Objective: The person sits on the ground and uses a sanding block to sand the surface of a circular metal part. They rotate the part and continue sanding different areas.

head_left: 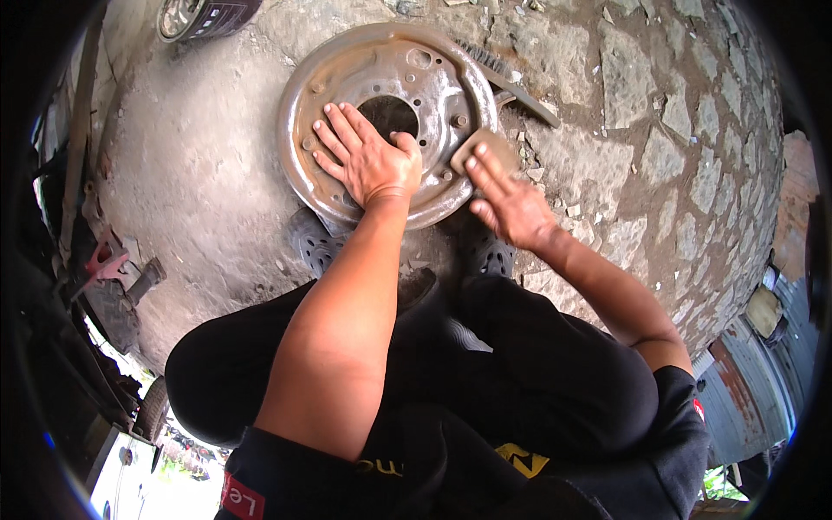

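Observation:
A round metal brake backing plate [303,87], worn and brownish with a shiny rim, lies on the ground before me. It has a large centre hole and several smaller holes. My left hand [374,165] rests on its face, fingers stretched out and spread, beside the centre hole. At the plate's right rim my right hand [517,206] presses a brown piece of sandpaper [472,152] against the edge. The sandpaper is smeared by motion, and its underside is hidden.
A wire brush [533,104] lies beside the plate's far right edge, partly under it. The can [208,17] stands at the far left. Stone paving [628,74] spreads to the right, and a red metal stand [106,260] is at the left. My shoes [490,256] are close to the plate.

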A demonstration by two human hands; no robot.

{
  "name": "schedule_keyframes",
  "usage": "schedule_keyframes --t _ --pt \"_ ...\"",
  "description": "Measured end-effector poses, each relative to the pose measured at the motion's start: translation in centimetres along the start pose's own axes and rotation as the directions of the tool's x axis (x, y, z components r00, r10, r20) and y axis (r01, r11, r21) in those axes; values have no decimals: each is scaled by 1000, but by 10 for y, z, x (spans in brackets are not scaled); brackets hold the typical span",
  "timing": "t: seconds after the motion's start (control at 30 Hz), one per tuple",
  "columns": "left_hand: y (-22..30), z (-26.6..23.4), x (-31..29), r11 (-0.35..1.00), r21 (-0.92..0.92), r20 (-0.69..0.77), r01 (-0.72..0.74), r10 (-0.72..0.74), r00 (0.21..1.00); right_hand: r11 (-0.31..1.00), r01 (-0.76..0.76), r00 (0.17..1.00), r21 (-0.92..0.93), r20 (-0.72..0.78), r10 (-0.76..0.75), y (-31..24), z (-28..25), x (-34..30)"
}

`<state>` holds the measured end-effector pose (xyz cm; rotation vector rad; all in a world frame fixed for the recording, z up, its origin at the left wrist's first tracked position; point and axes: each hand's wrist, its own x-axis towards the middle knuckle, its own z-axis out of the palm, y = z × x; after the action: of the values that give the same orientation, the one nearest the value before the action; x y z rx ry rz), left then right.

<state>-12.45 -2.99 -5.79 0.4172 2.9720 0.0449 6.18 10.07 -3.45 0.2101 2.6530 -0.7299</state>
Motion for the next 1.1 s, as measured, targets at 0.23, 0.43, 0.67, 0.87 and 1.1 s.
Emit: schedule_keyframes --t 0.23,0.43,0.67,0.87,1.1 --pt "-2 1 -2 1000 3 0 1 -1 1000 998 -62 998 -10 -25 62 21 -8 14" --pt "0 -1 -1 1000 12 -8 8 -7 1000 982 120 991 -145 72 -110 20 4 0" --pt "1 0 0 1000 5 -12 -3 3 1000 995 98 994 -18 -53 -99 -2 4 -7" --pt "0 -2 -1 1000 11 3 -4 4 1000 995 -60 998 -83 -16 59 6 0 2" --pt "-1 -3 -1 1000 -21 1 -13 14 1000 995 -99 995 -30 -18 99 18 -12 12"
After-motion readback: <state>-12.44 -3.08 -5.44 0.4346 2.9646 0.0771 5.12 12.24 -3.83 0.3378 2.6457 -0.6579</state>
